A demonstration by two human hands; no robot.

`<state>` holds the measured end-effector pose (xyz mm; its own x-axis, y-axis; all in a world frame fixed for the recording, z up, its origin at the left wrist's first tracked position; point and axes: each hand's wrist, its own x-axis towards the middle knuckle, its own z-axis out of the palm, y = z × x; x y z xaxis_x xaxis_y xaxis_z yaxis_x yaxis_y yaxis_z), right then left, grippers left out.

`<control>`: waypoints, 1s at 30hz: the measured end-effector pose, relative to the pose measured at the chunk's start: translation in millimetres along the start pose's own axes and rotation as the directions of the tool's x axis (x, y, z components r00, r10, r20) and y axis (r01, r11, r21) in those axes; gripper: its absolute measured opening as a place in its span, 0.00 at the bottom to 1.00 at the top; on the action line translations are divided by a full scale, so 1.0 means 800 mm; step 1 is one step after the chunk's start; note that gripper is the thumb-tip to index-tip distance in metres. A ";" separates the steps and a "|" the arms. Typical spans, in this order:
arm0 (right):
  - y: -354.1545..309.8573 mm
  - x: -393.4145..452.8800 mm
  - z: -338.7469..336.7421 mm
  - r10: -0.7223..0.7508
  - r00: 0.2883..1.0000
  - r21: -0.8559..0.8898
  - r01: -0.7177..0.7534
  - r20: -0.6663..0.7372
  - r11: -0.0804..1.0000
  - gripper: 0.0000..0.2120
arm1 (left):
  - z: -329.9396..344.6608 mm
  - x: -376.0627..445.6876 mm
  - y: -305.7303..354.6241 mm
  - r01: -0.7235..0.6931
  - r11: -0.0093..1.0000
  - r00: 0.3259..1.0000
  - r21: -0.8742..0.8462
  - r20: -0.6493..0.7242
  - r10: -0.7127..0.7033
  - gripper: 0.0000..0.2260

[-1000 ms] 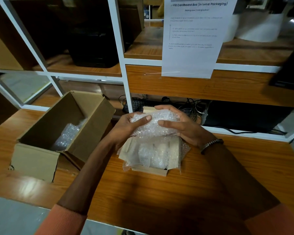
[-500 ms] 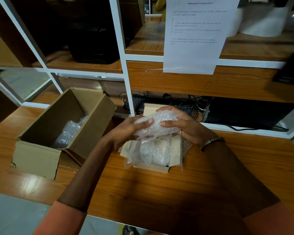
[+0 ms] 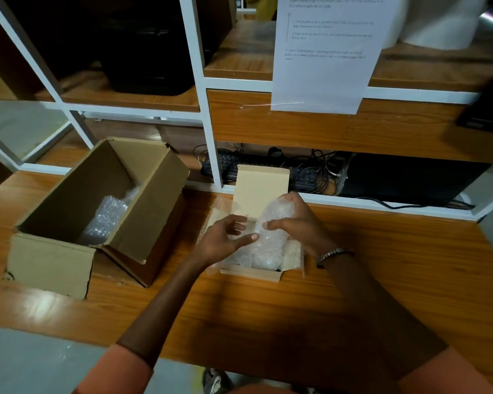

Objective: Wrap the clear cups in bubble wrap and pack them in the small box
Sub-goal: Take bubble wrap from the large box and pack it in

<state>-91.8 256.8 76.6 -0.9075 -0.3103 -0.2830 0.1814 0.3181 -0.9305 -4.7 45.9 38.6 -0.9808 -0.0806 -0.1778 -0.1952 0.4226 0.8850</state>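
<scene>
A small cardboard box (image 3: 251, 273) stands open on the wooden table, its lid flap (image 3: 261, 189) raised at the back. Bubble-wrapped bundles (image 3: 264, 255) fill its inside. My right hand (image 3: 299, 226) grips a bubble-wrapped cup (image 3: 273, 216), held upright over the box with its lower end among the bundles. My left hand (image 3: 225, 240) hovers just left of that cup with fingers spread and relaxed, the thumb near the wrap.
A larger open carton (image 3: 52, 260) with loose bubble wrap (image 3: 106, 217) inside stands at the left. White shelving (image 3: 211, 137) rises behind, with a keyboard and cables (image 3: 305, 172) under it and a paper sheet (image 3: 325, 52) taped above.
The wrapped cup was held across in both hands; now it stands upright in the right hand, lower into the small box. The left hand has let go and opened.
</scene>
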 end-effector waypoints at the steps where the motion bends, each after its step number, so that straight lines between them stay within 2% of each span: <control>1: 0.009 0.003 0.000 -0.047 0.999 -0.090 0.045 -0.027 0.995 0.33 | 0.002 0.006 -0.011 -0.010 0.994 1.000 0.107 -0.027 0.012 0.27; 3: 0.022 0.007 0.002 -0.129 0.991 -0.248 0.119 -0.022 0.961 0.34 | 0.008 0.019 -0.027 -0.069 0.943 0.994 0.327 -0.058 0.093 0.26; 4: 0.028 0.009 0.004 -0.159 0.987 -0.330 0.152 0.005 0.932 0.35 | 0.009 0.027 -0.033 -0.109 0.885 0.991 0.453 -0.022 0.133 0.27; 6: 0.039 0.013 0.008 -0.210 0.973 -0.465 0.229 0.094 0.855 0.39 | 0.008 0.043 -0.042 -0.190 0.683 0.982 0.705 0.136 0.132 0.32; 8: 0.045 0.014 0.014 -0.250 0.951 -0.519 0.308 0.179 0.798 0.46 | 0.006 0.053 -0.048 -0.236 0.524 0.969 0.818 0.240 0.061 0.40; 9: 0.048 0.015 0.017 -0.267 0.943 -0.519 0.332 0.198 0.788 0.49 | 0.005 0.057 -0.049 -0.245 0.500 0.965 0.830 0.258 0.044 0.41; 11: 0.053 0.015 0.023 -0.335 0.926 -0.537 0.376 0.176 0.755 0.45 | 0.003 0.063 -0.051 -0.265 0.507 0.961 0.820 0.264 0.076 0.42; 14: 0.067 0.015 0.035 -0.412 0.892 -0.705 0.413 0.186 0.577 0.36 | -0.003 0.068 -0.054 -0.296 0.531 0.954 0.794 0.276 0.118 0.43; 17: 0.085 0.015 0.046 -0.361 0.885 -0.828 0.424 0.293 0.366 0.37 | -0.008 0.069 -0.062 -0.310 0.536 0.949 0.785 0.290 0.124 0.43; 20: 0.103 0.013 0.051 -0.305 0.887 -0.848 0.434 0.346 0.303 0.37 | -0.011 0.067 -0.069 -0.306 0.497 0.952 0.812 0.275 0.137 0.43; 22: 0.110 0.011 0.057 -0.250 0.893 -0.846 0.439 0.374 0.303 0.36 | -0.011 0.067 -0.073 -0.314 0.472 0.949 0.824 0.279 0.144 0.43; 25: 0.109 0.011 0.060 -0.068 0.906 -0.832 0.412 0.418 0.371 0.34 | -0.012 0.069 -0.077 -0.314 0.430 0.949 0.847 0.277 0.148 0.43; 27: 0.098 0.012 0.052 0.016 0.889 -0.771 0.389 0.458 0.504 0.33 | -0.012 0.068 -0.078 -0.319 0.397 0.947 0.861 0.280 0.154 0.43; 30: 0.077 0.015 0.037 -0.065 0.895 -0.602 0.349 0.441 0.718 0.24 | -0.011 0.065 -0.079 -0.321 0.354 0.946 0.878 0.277 0.169 0.42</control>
<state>-80.5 246.2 9.0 -0.6571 -0.6936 -0.2952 -0.4148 0.6597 -0.6268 -43.7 7.4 -23.0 -0.9595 0.2457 -0.1378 0.2490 0.9685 -0.0072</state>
